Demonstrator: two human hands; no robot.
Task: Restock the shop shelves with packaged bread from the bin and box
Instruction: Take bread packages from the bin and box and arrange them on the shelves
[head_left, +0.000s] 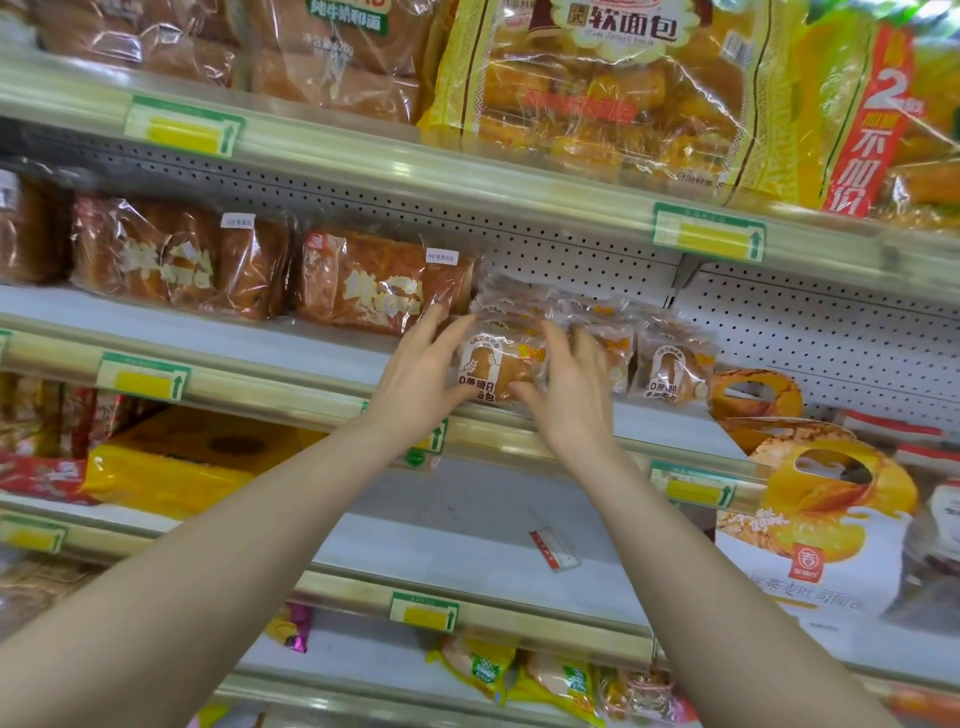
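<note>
We are partway through the restock. One small bread pack (496, 371) is held between both hands at the front edge of the middle shelf (322, 345). Our left hand (421, 379) takes its left side, with the thumb on the front film and the fingers (434, 325) loosely spread up along the edge. Our right hand (569, 400) takes the right side, with the thumb low on the front and the fingers (561, 348) fanned over the upper corner. The pack stands upright, but we cannot tell whether its base already touches the shelf.

Behind that pack and to its right, more matching small packs (672, 371) stand in a short row, so we judge some of this kind are already placed. To its left lie large brown loaves (379, 286). Farther right of it, past a bare strip of shelf, stand handled bread bags (810, 545).

Directly below the pack, the next shelf (441, 525) shows a long bare stretch holding only a loose price tag (553, 551), so we judge that a good deal of filling remains. The bin and box are out of view, and we cannot say how much stock is left in them.
</note>
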